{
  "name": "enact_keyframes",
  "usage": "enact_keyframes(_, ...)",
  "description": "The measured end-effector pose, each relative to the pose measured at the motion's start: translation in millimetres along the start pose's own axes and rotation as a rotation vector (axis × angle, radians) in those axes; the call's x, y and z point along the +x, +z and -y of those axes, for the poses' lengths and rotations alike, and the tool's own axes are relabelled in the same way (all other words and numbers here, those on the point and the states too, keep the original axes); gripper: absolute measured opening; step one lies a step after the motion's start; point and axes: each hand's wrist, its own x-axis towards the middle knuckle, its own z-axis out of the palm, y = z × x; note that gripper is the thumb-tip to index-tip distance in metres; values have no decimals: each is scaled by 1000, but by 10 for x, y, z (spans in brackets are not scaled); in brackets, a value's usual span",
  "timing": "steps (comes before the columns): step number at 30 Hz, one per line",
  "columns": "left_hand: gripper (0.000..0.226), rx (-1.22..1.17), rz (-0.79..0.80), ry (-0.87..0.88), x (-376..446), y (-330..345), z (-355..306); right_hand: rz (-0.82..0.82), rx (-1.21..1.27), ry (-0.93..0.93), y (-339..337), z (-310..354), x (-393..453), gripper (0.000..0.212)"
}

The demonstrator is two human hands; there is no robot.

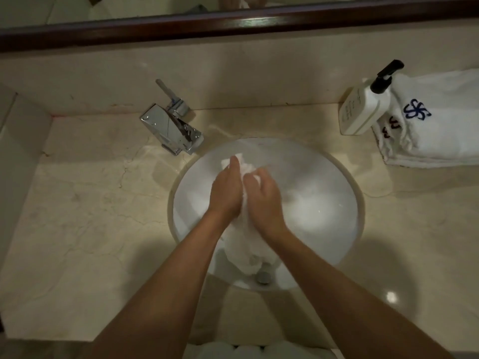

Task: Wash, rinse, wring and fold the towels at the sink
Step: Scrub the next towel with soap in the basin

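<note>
A white wet towel point(247, 251) hangs bunched over the round white sink point(324, 203). My left hand point(226, 190) and my right hand point(264, 198) are pressed together around its upper part, fingers curled on the cloth. The towel's top end pokes out above my left fingers, and its lower end droops towards the drain point(263, 277). Most of the gripped part is hidden between my palms.
A chrome faucet point(172, 130) stands at the sink's back left. At the back right, a white pump bottle point(363, 104) leans by a stack of folded white towels point(440, 125) with a blue emblem. A beige marble counter point(90, 216) surrounds the sink; a dark-framed mirror point(233, 22) runs behind.
</note>
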Motion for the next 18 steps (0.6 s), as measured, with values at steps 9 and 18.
enact_keyframes(9, 48, -78, 18, 12, -248, 51, 157, -15, 1025, 719, -321, -347, 512, 57)
enact_keyframes(18, 41, -1079, 185, -621, -258, -49, 440, 71, 1224, 688, -533, -568, 16, 63)
